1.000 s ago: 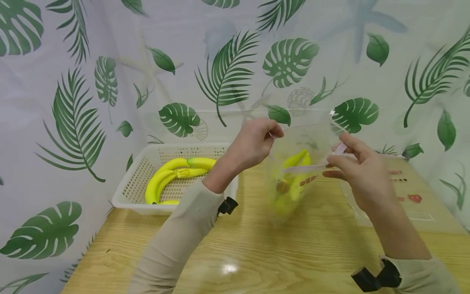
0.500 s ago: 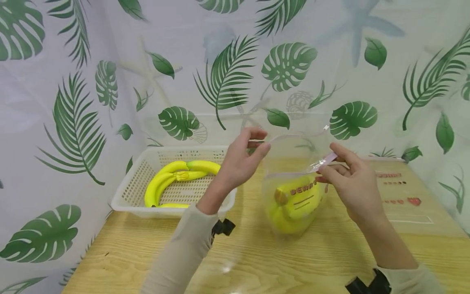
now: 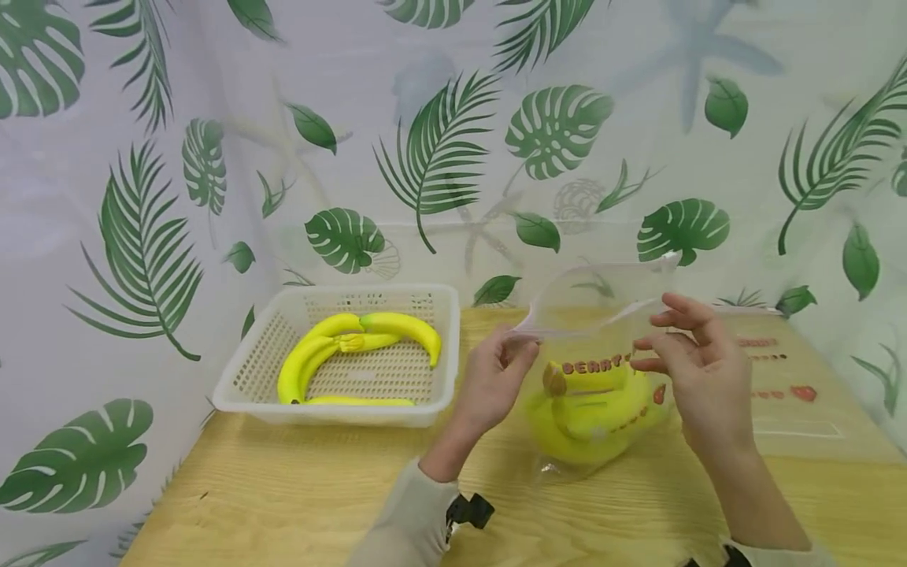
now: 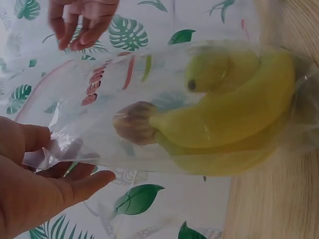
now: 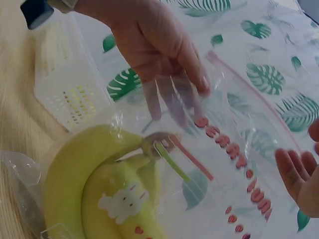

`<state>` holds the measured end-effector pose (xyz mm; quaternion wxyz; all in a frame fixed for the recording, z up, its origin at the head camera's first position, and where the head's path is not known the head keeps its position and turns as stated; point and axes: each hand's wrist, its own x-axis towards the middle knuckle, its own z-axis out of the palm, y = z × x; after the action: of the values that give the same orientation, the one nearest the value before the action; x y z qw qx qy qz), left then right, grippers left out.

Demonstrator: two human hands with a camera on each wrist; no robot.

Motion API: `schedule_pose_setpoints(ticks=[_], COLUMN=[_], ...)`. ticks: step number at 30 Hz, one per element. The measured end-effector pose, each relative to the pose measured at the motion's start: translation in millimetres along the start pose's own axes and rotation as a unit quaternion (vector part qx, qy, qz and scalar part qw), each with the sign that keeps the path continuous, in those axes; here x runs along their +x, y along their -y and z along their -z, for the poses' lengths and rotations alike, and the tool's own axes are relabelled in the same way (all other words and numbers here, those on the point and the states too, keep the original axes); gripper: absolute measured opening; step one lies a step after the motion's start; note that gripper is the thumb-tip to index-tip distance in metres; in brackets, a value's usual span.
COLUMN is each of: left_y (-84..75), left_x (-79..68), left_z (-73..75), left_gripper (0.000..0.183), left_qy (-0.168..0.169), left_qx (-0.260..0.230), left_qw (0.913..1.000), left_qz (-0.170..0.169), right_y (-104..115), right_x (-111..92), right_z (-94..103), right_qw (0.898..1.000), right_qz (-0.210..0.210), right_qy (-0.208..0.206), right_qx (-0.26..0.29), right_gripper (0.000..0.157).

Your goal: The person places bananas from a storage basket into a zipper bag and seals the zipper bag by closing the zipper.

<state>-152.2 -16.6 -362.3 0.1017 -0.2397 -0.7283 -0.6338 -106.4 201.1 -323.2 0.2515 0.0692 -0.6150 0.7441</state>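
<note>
A clear zip bag point(image 3: 591, 366) with red lettering stands on the table, its mouth spread and its top leaning a little to the right. Inside it lie yellow bananas point(image 3: 598, 445) with a brown stem end, also plain in the left wrist view. My left hand point(image 3: 492, 386) holds the bag's left edge just under the seal, some fingers behind the film. On the other side, my right hand point(image 3: 708, 374) hovers by the bag's right edge with fingers loosely bent. The right wrist view shows those fingers close to the seal, holding nothing.
At the left stands a white perforated basket point(image 3: 397, 416) with several bananas point(image 3: 301, 366) in it. Flat printed clear bags point(image 3: 801, 429) lie on the wooden table point(image 3: 319, 488) at the right. A leaf-patterned curtain point(image 3: 340, 142) hangs behind.
My left hand first left the bag's upper rim, then came down onto its left edge. My right hand has let go of the seal. The bag has swung upright and settled on the table.
</note>
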Motion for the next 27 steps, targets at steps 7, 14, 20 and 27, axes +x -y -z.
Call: schedule_pose_setpoints(ticks=[7,14,20,27], left_y=[17.0,20.5,17.2,15.2], left_x=[11.6,10.8,9.5,14.1], left_z=[13.0,30.4,33.0,34.8], left_gripper=[0.025,0.034,0.03,0.019], left_qy=[0.046,0.097,0.094,-0.019], left_qx=[-0.13,-0.115,-0.121,-0.093], left_qw=[0.9902,0.988,0.9874,0.995], left_qz=[-0.024,-0.033,-0.037,-0.03], right_y=[-35,-50,-59,-64], right_x=[19,25,31,33], right_z=[18.0,36.2,43.8,33.3], right_qw=[0.99,0.987,0.99,0.986], right_qz=[-0.041,-0.112,-0.128,-0.012], right_qy=[-0.134,-0.018,-0.014,-0.161], right_qx=[0.003,-0.113,-0.06,0.051], right_gripper=[0.026,0.063,0.048,0.016])
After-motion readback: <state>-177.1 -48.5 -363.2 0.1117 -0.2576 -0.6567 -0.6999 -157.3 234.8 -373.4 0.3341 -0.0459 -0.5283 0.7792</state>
